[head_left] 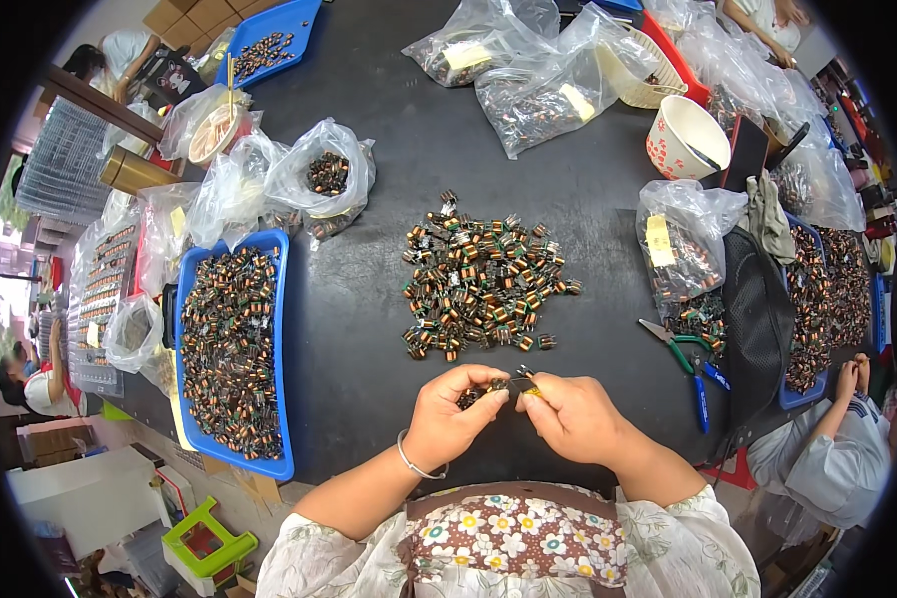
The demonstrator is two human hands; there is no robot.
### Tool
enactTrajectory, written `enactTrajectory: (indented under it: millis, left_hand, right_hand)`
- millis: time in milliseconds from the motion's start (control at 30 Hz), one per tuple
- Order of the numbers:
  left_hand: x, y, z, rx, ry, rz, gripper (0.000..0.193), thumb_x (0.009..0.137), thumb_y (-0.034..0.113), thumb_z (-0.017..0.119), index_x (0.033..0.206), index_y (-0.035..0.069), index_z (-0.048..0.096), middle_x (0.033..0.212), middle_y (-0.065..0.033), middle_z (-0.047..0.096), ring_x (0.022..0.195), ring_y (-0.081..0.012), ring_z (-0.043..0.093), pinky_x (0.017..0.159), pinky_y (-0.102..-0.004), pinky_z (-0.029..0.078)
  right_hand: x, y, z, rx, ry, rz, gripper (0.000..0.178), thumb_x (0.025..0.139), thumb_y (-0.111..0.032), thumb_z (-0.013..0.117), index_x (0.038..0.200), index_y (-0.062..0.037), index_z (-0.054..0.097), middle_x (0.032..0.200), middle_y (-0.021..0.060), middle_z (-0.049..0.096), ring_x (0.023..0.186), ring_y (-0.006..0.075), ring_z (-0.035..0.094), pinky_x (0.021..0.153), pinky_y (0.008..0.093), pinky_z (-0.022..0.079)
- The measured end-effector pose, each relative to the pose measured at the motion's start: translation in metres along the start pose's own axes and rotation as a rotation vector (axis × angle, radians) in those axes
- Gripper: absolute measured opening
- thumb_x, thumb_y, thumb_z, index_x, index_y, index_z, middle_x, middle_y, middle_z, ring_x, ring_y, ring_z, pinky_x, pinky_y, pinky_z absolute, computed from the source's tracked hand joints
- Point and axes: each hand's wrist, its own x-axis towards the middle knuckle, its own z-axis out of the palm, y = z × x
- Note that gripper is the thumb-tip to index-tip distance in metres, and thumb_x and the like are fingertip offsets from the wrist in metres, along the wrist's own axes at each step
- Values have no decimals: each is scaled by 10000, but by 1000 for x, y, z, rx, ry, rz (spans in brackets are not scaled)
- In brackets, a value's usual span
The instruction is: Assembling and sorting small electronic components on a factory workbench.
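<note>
Near the table's front edge, my left hand (456, 411) is closed around small copper-wound coils (470, 397), partly hidden by the fingers. Beside it my right hand (575, 417) grips a small tool (533, 389) with a yellow part and dark tips; most of it is covered by my fingers, so its kind is unclear. The tool's tips are close to the left fingertips. Just beyond both hands lies a loose pile of coils (483, 279) with copper windings and dark and green parts.
At left, a blue tray (287, 399) is heaped with coils. Clear bags (344, 204) of coils stand behind it. To the right are green-handled pliers (680, 349), a blue-handled tool (701, 399), a bagged batch (680, 249) and a white bucket (673, 135). A co-worker (832, 448) sits at far right.
</note>
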Motion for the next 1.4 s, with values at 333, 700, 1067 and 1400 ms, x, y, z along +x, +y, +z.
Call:
enactTrajectory:
  millis: [333, 700, 1067, 1400]
  left_hand:
    - [-1, 3, -1, -37, -60, -64, 202, 836, 9, 562, 1036, -6, 587, 865, -60, 610, 646, -70, 544, 520, -170, 433]
    - [-3, 2, -5, -90, -203, -54, 235, 887, 89, 507, 1087, -8, 584, 858, -86, 572, 640, -87, 527, 504, -185, 417]
    - [-1, 0, -8, -336, -161, -184, 245, 870, 103, 542, 1084, -8, 584, 829, -90, 594, 613, -96, 516, 488, -194, 391]
    - [1, -4, -14, -543, -205, -260, 252, 865, 120, 554, 1088, 6, 584, 858, -98, 608, 608, -101, 518, 480, -208, 387]
  right_hand:
    - [0, 1, -5, -69, 57, -61, 133, 844, -179, 505, 797, -54, 508, 689, 124, 574, 630, 342, 562, 530, 430, 425]
    - [4, 8, -7, -160, 117, -252, 66, 771, -105, 589, 831, -87, 570, 726, 56, 522, 712, 256, 553, 636, 366, 424]
    - [2, 4, -3, -398, 246, -252, 124, 742, -124, 620, 859, -101, 588, 707, 23, 524, 677, 202, 545, 609, 334, 395]
    - [6, 5, -3, -381, 319, -331, 116, 751, -120, 616, 860, -94, 586, 696, 33, 535, 652, 220, 552, 594, 338, 405]
